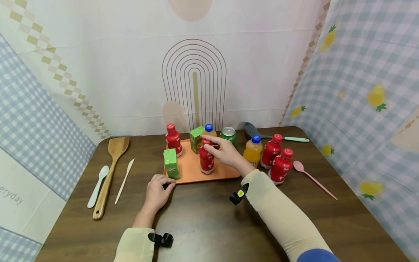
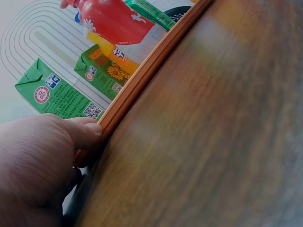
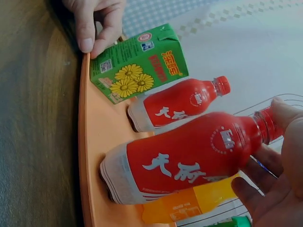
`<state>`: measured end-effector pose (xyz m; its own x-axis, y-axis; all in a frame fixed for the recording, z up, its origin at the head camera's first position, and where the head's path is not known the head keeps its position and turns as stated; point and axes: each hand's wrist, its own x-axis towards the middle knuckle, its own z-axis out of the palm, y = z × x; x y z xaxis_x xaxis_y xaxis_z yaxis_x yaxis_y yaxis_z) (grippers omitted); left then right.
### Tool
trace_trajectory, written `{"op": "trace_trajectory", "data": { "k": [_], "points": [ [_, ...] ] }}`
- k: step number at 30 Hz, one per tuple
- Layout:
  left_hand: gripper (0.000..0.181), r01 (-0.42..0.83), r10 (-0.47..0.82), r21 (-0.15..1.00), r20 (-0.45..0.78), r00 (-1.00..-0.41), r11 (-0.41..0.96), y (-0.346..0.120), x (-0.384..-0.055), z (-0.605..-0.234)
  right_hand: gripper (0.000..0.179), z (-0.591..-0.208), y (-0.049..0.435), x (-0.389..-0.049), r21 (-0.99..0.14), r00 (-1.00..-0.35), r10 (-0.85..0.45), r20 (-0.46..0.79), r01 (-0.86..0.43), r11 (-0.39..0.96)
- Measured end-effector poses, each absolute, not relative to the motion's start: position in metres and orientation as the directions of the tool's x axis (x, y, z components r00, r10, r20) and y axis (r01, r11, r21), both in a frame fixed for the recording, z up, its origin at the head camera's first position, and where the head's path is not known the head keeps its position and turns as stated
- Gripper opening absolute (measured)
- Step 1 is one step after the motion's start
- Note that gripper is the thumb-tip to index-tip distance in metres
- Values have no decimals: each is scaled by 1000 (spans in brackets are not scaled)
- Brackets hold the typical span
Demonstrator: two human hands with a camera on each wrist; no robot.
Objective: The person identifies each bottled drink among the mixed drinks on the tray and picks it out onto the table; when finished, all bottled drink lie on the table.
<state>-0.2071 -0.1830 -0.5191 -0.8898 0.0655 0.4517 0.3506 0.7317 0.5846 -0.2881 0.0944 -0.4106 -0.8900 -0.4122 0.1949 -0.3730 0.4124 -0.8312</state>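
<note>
An orange tray [image 1: 190,169] lies on the table, and my left hand [image 1: 158,193] pinches its front left corner, thumb over the rim. My right hand [image 1: 226,150] holds a red bottle [image 3: 180,158] by its cap and neck. That bottle stands upright on the tray, slightly tilted at most. Beside the left hand stands a green juice box [image 3: 139,64], with another red bottle [image 1: 173,140] behind it. Farther back are a second green juice box [image 1: 196,140], an orange drink bottle [image 1: 209,131] and a green can [image 1: 228,134], partly hidden by the right hand.
Right of the tray stand an orange drink bottle [image 1: 252,151] and two red bottles [image 1: 280,167]. A slotted spatula [image 1: 252,130] and a pink spoon [image 1: 314,178] lie near them. On the left are a white spoon [image 1: 98,187], a wooden spatula [image 1: 111,174] and a knife [image 1: 124,181].
</note>
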Motion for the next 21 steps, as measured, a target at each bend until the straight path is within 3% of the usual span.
{"op": "trace_trajectory", "data": {
  "k": [10,21],
  "points": [
    [6,372,68,566,485,-872,736,-186,-204,-518,49,-413,98,-286,-834,-884,-382,268,-412,366],
    [5,366,70,583,466,-882,725,-184,-208,-520,45,-417,93,-286,-841,-905,-339,256,-381,384]
  ]
}}
